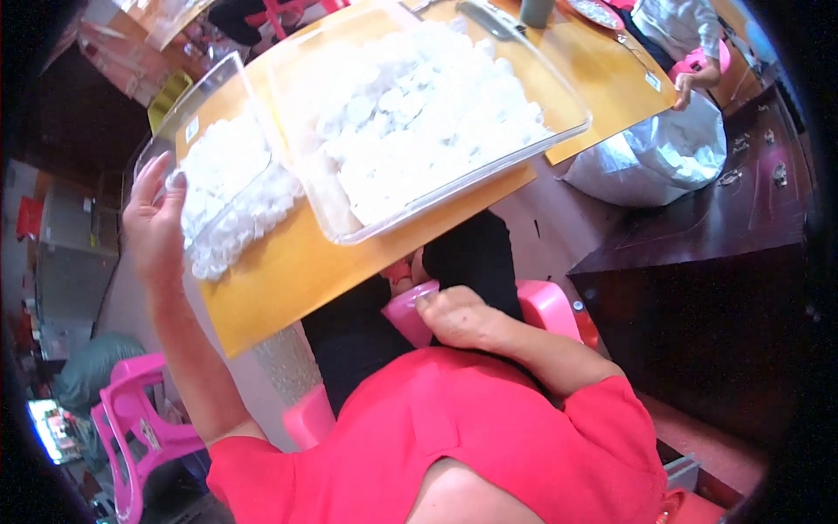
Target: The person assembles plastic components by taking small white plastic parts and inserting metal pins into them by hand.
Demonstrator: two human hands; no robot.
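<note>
My left hand is raised at the left edge of the table, beside a heap of small white translucent plastic pieces. Its thumb and fingers are apart, and I see nothing between them. Low between my thighs, my right hand is closed at the rim of a pink plastic container; its fingertips are partly hidden. A large clear tray full of white plastic pieces lies on the table in front of me. To its left, a second clear tray leans over more white pieces.
The yellow-brown table slants across the view. A white sack stands right of it, near a dark cabinet. Pink chairs are around. Another person's hand touches the table's far right corner.
</note>
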